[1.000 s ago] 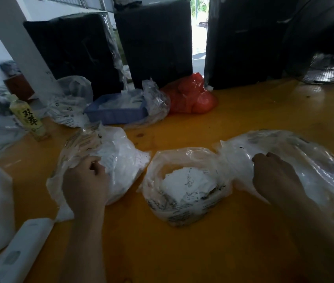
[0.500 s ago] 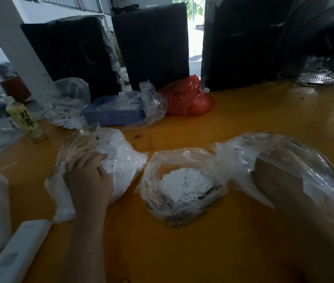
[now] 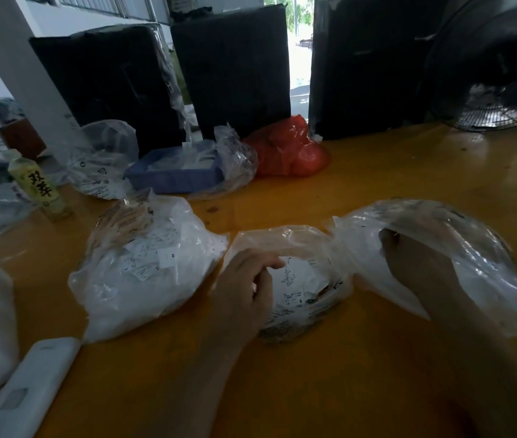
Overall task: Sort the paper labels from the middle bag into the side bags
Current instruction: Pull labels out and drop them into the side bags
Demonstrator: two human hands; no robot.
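Clear middle bag (image 3: 285, 238), left hand (image 3: 244, 292) reaching in, fingers curled, right hand (image 3: 415, 263) inside right bag (image 3: 472, 248), grip unclear

The bottle (image 3: 37, 184) bears the characters "双萃"; a paper label (image 3: 298, 298) shows "S".

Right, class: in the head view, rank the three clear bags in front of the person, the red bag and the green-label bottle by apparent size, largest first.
1. Left bag and right bag, too alike to separate
2. Middle bag
3. Red bag, farther away, so unsure
4. Bottle
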